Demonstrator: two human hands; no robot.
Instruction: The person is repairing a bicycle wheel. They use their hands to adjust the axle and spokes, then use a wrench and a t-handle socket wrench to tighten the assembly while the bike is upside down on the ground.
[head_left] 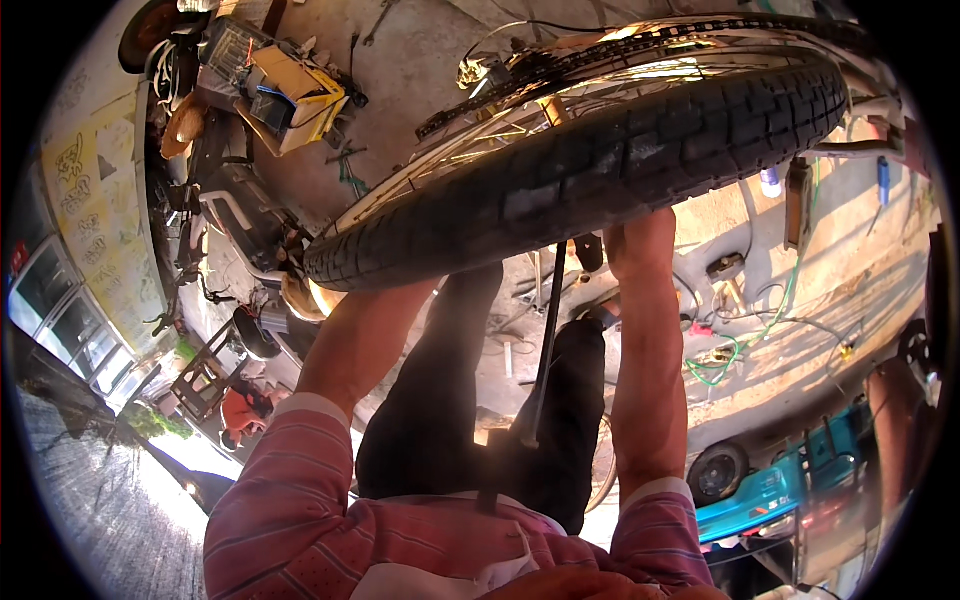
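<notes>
A bicycle wheel with a black knobby tire [600, 170] spans the upper middle of the head view, tilted up to the right. A chain [640, 45] runs along its far side, past the spokes. My left forearm [365, 340] reaches up to the tire's lower left edge, and the hand is hidden behind the tire. Farther right, my right hand [642, 242] is at the tire's lower edge; its back and wrist show, while its fingers are out of sight behind the rubber. What either hand grips cannot be made out. A thin dark rod [547, 350] slants down below the wheel.
Boxes and papers [300, 95] are piled on the floor at the far left, near a parked motorcycle [245, 220]. A green hose or cord [725, 365] lies at the right. Beyond it stands a teal vehicle [770, 490]. Another person [242, 415] is at the lower left.
</notes>
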